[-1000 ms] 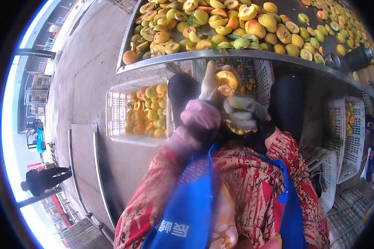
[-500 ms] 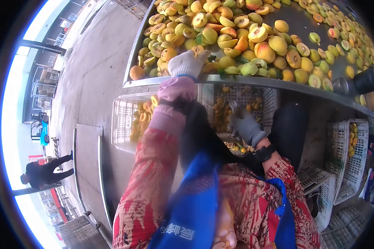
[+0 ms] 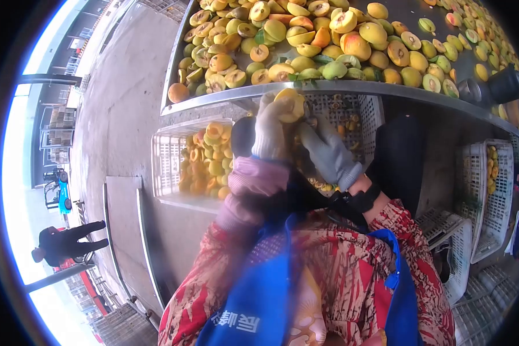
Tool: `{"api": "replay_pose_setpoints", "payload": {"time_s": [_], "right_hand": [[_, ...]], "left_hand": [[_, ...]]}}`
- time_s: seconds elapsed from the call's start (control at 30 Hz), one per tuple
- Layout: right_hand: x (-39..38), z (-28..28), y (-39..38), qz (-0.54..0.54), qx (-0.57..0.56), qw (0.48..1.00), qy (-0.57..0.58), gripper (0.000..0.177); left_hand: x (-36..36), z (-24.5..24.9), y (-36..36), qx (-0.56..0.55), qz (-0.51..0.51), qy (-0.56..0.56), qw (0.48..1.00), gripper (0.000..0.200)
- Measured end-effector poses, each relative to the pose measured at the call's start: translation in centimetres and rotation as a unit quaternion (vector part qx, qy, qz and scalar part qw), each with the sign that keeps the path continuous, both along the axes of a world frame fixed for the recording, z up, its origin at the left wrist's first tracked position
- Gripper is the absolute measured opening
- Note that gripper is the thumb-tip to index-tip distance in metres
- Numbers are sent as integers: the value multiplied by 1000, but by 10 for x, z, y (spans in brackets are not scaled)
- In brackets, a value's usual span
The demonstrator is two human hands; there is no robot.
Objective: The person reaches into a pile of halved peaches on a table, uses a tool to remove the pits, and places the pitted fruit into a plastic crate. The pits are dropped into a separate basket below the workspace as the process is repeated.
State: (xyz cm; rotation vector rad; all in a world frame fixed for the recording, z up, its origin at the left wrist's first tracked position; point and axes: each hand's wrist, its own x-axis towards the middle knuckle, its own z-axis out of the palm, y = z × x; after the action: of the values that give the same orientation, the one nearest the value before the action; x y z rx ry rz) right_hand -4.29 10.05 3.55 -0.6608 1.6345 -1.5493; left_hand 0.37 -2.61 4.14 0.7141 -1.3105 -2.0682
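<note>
Since the head cam looks right down past a blue apron (image 3: 245, 300), you get a pretty good view of both gloved hands, held close together just on the near side of the bench (image 3: 340, 87) with the metal edge. Left hand (image 3: 269, 127), in a whitish glove, has its fingers wrapped around a piece of yellow fruit (image 3: 291, 105), which sits up near that edge. Right hand (image 3: 331, 151), grey glove and a black band at the wrist, points its fingers at the same piece; there's some dark bit by the fingertips, but it's too small to make out, so I can't tell if that hand's gripping anything. Up on the bench there's a big pile of loose fruit (image 3: 352, 43), lots of it cut open, plus a black cylinder (image 3: 501, 83) off to the right. Beside the left forearm sits a white crate (image 3: 168, 164) with more fruit inside, and another crate (image 3: 376, 124) is under the bench edge, past the right hand. Far left, someone in dark clothes (image 3: 69, 243) is near a blue forklift (image 3: 62, 193).
</note>
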Motion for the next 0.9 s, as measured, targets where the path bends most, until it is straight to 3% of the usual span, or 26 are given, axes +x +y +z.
{"api": "replay_pose_setpoints", "payload": {"time_s": [0.03, 0.07, 0.1, 0.13, 0.2, 0.33, 0.4, 0.57, 0.63, 0.7, 0.73, 0.87, 0.9], "right_hand": [[-1, -12, 2, 0, 2, 1000, -1, 30], [-4, -30, 3, 16, -27, 994, 107, 29], [-5, -46, 6, 30, -57, 975, 214, 29], [-4, -38, 8, 30, -56, 975, 215, 29], [-1, -22, 10, 14, 133, 991, 21, 31], [12, -33, 7, 37, 86, 995, -47, 34], [15, -53, 1, 38, 55, 998, -13, 25], [22, -61, -5, 28, 91, 993, 67, 24], [23, -64, -5, 47, 95, 990, 97, 24], [23, -54, -4, 9, 77, 997, -27, 24], [20, -47, -4, 9, 80, 996, -29, 24], [13, -48, -7, 81, 147, 986, 24, 37], [11, -54, -7, 94, 147, 984, 41, 39]], "left_hand": [[0, -2, 11, 111, 28, 43, 992, 36], [3, -3, 17, 220, 58, 86, 970, 37], [8, -14, 15, 148, 30, 73, 986, 40], [11, -19, 16, 149, 29, 74, 986, 40], [16, -27, 18, 190, 43, 20, 981, 41], [17, -32, 23, 150, 38, 5, 988, 44], [17, -30, 24, 152, 43, 5, 987, 42], [11, -43, 19, 139, 54, 4, 989, 30], [10, -42, 21, 71, 60, -5, 996, 22], [10, -50, 17, 47, 61, -7, 997, 20], [10, -54, 16, 22, 62, -7, 998, 18], [11, -38, 19, 40, 76, -54, 995, 20], [9, -28, 22, 119, 77, -51, 989, 21]]}}
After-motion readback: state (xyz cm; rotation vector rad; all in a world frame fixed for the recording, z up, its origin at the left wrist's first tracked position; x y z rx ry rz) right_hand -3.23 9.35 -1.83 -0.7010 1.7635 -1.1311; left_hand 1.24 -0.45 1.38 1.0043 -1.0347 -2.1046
